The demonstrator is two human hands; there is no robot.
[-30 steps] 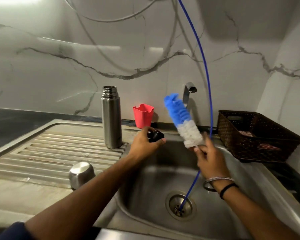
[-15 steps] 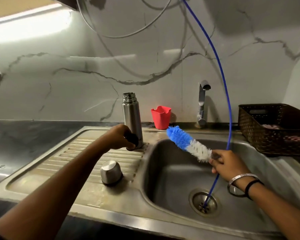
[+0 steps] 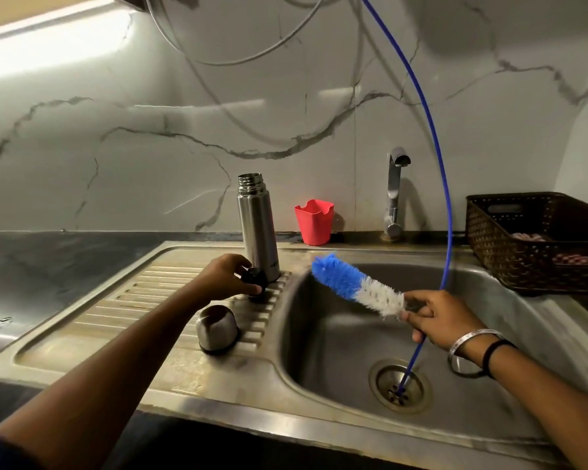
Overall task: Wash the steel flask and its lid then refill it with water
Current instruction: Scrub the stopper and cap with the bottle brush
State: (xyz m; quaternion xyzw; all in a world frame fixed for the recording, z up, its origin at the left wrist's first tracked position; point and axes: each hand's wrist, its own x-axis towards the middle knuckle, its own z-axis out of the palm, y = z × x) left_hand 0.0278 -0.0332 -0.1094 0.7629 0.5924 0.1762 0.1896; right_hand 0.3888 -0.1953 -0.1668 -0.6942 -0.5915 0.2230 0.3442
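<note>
Since a second ago, the small black stopper (image 3: 254, 279) has been carried over from above the basin and is now set down on the ribbed drainboard (image 3: 143, 300), right at the foot of the steel flask (image 3: 257, 228). It's still pinched by the left hand (image 3: 224, 278), fingers curled round it. The flask is stood upright at the drainboard's back corner, mouth uncapped, threads showing. Its steel cap (image 3: 217, 329) is parked upside down on the drainboard, nearer the camera, just apart from the left forearm.

Over the sink basin (image 3: 336, 351), the bottle brush (image 3: 357, 285) is gripped by the right hand (image 3: 443, 318) at the handle, blue tip tilted up and to the left, pointed roughly at the flask but not touching it. A thin blue tube (image 3: 437, 157) is hung down from above, passed behind that hand and ended in the drain (image 3: 401, 388). The tap (image 3: 395, 195) is seen at the back wall, with a red cup (image 3: 314, 221) to its left and a brown woven basket (image 3: 537, 242) on the right. No water can be seen running.
</note>
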